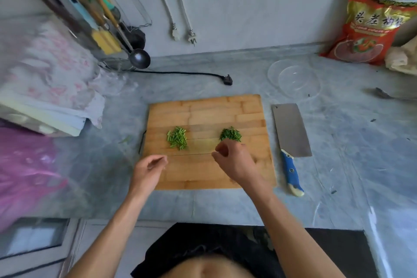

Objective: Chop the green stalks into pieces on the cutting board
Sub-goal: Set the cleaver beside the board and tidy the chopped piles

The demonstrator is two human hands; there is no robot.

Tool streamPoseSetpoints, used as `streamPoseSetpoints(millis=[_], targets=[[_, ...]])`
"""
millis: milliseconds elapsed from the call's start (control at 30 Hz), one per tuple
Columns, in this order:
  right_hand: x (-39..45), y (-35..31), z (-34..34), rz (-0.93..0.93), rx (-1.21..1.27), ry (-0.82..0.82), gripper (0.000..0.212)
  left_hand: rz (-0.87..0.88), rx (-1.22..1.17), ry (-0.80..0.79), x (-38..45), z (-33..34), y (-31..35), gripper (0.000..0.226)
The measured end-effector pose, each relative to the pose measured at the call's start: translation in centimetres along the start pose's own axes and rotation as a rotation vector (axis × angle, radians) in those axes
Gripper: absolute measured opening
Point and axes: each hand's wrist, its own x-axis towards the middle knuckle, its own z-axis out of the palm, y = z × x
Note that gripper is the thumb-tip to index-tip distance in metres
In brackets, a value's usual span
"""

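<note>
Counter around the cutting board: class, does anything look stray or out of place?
Yes. Small green scraps lie on the counter left of the cutting board, off the board. A black plug with its cord lies loose behind it. The cleaver lies flat beside the board.

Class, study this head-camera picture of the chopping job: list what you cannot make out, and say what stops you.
1. Whether the right hand pinches any pieces: its curled fingers hide the near edge of the darker green pile.
2. What the left hand holds, if anything: fingertips blurred.
3. The utensils in the rack: blurred, crowded together.
4. The red bag: cut off by the right edge.
5. The pink plastic: blurred, cut off by the left edge.
</note>
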Motion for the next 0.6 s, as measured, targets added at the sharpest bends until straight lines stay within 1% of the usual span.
streamPoseSetpoints(millis=[100, 167, 200, 267, 333, 433, 533, 600], targets=[[1.2, -3.0, 2.8, -0.084, -0.026, -0.076, 0.012, -0.036, 0.124, 0.047, 3.3, -4.1, -2.5, 0.007], [1.7, -3.9, 4.0, -0.084, -0.030, -0.104, 0.012, -0.074, 0.245, 0.091, 5.7, -5.7, -4.3, 0.008], [2.3, -5.2, 5.3, -0.086, -0.040, -0.118, 0.012, -0.099, 0.280, 0.134, 7.4, -7.4, -5.5, 0.010], [2.9, -6.3, 6.8, -0.069, -0.068, -0.134, 0.013, -0.113, 0.324, 0.188, 9.8, -8.8, -6.7, 0.017], [3.5, -7.7, 8.5, -0.039, -0.094, -0.153, 0.014, -0.064, 0.361, 0.222, 11.5, -9.8, -6.7, 0.022], [3.7, -8.8, 10.2, 0.003, -0.072, -0.174, 0.013, 0.071, 0.435, 0.252, 12.7, -10.1, -5.1, 0.030], [3.9, -9.6, 12.2, 0.046, -0.073, -0.177, 0.014, 0.197, 0.470, 0.186, 14.9, -10.7, -5.5, 0.032], [3.9, -9.9, 13.1, 0.082, -0.068, -0.170, 0.015, 0.241, 0.456, 0.151, 16.3, -10.9, -6.4, 0.026]])
